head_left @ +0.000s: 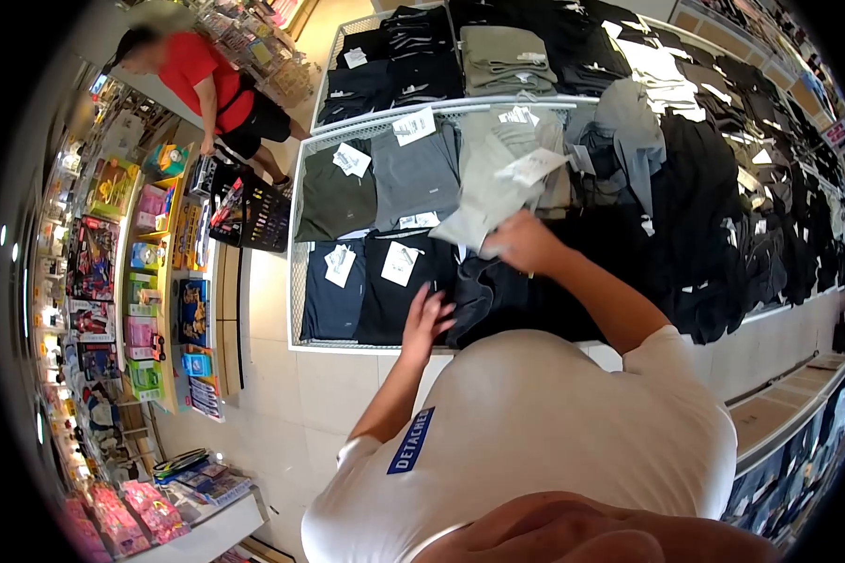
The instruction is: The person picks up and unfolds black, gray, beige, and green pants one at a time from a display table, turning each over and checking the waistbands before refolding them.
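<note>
My right hand (526, 242) is closed on the lower edge of a light grey folded garment (483, 202), which is tilted over the display and a little blurred. A white paper tag (535, 167) hangs over its upper part. Fingers apart and holding nothing, my left hand (428, 319) hovers at the front of the display, beside a black folded garment (385, 305) with a square white tag. Near it lies a rumpled black garment (474, 300). Behind the light grey one sit a grey stack (413, 178) and a dark olive stack (336, 202), both tagged.
White metal rims (296, 291) edge the display table. Loose grey clothing (629, 122) and heaped black clothing (704, 206) cover its right side. A person in a red shirt (202, 75) stands at the left with a black basket (249, 211), near toy shelves (164, 310).
</note>
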Tool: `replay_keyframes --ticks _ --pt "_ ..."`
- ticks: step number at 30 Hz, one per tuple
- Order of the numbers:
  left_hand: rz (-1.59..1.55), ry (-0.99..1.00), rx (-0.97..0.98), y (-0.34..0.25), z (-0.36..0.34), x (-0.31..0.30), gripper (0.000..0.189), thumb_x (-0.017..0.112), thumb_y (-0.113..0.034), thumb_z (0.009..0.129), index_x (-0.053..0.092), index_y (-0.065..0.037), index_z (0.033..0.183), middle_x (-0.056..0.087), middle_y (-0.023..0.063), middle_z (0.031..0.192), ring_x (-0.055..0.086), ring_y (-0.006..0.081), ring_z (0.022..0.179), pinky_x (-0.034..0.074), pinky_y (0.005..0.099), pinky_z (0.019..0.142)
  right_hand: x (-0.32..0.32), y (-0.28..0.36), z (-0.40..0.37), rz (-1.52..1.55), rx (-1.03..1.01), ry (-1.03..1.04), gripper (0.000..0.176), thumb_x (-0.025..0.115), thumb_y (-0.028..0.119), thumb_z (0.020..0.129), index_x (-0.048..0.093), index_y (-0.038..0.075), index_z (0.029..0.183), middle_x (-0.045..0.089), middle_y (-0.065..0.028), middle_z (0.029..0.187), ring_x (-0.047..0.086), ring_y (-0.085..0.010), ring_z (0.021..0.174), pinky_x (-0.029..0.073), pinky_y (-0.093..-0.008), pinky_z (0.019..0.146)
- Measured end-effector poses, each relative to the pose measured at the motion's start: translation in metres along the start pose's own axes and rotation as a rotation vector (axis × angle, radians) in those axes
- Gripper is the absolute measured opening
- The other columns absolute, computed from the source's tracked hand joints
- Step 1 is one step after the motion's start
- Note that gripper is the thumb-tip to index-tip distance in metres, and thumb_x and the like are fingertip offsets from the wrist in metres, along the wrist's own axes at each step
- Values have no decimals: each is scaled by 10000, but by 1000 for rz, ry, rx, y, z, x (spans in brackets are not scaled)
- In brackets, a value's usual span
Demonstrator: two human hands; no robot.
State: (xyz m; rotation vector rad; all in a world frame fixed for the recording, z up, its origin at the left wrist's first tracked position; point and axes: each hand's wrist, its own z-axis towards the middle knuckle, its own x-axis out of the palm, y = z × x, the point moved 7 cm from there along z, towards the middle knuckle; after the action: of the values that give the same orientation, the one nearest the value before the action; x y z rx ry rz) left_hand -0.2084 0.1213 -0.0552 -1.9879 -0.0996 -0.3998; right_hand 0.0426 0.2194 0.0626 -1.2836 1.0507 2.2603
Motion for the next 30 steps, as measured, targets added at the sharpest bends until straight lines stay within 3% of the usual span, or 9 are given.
replay_keyframes --ticks 3,7,12,14,17,20,22,26,30 --pt "176 206 21 -36 34 53 858 646 -333 962 120 -123 1606 372 174 1534 492 242 1310 506 365 971 63 54 -35 221 58 239 322 657 172 787 772 261 1075 716 -90 1017 632 -342 1042 451 -451 981" --pt "420 168 -92 11 88 50 509 631 -68 894 503 18 1380 626 147 1272 602 242 1143 466 340 986 104 65 -72 430 148 277 323 710 215 818 756 185 1136 602 -189 1302 539 -354 1237 408 -438 1088" --pt "-152 223 -221 39 84 36 350 540 97 838 654 -33 1143 706 75 1047 655 184 963 509 318 876 89 51 -105 425 358 144 363 693 221 872 682 59 1196 592 -199 1306 535 -380 1233 450 -450 1035" --pt "-182 195 -224 24 68 30 266 537 85 849 650 -55 1044 692 39 969 643 162 917 499 300 869 96 22 -132 373 795 165 416 708 247 873 648 62 1241 577 -203 1327 545 -385 1229 452 -426 1041" --pt "-171 235 -200 36 61 -6 256 485 102 837 639 -61 960 672 44 992 632 170 886 508 302 836 75 3 -146 234 975 -90 488 714 245 871 600 56 1307 590 -210 1309 577 -381 1196 458 -408 1041" --pt "-122 262 -145 31 47 -32 179 523 72 855 625 -73 870 628 13 927 557 132 798 462 262 781 37 9 -123 -189 648 -469 594 735 319 826 570 22 1313 640 -212 1133 615 -374 1100 484 -435 976" --pt "192 157 -169 35 41 -52 158 549 60 860 629 -76 849 585 -13 891 478 101 757 412 233 748 60 -17 -112 -51 737 -291 633 754 330 798 569 10 1311 648 -207 1098 615 -376 1087 485 -445 961" --pt "515 -157 -56 34 17 -56 282 649 -155 942 643 15 1167 664 54 999 579 114 936 462 247 838 111 -35 -94 143 678 -4 721 793 360 734 558 31 1331 671 -214 1083 626 -397 1047 493 -465 910" --pt "599 -150 137 18 3 -17 796 743 -345 891 384 73 1465 596 267 1312 597 297 1209 465 342 1012 163 -36 -85 373 557 107 219 634 144 852 732 116 1047 687 -123 947 653 -337 911 517 -424 808"
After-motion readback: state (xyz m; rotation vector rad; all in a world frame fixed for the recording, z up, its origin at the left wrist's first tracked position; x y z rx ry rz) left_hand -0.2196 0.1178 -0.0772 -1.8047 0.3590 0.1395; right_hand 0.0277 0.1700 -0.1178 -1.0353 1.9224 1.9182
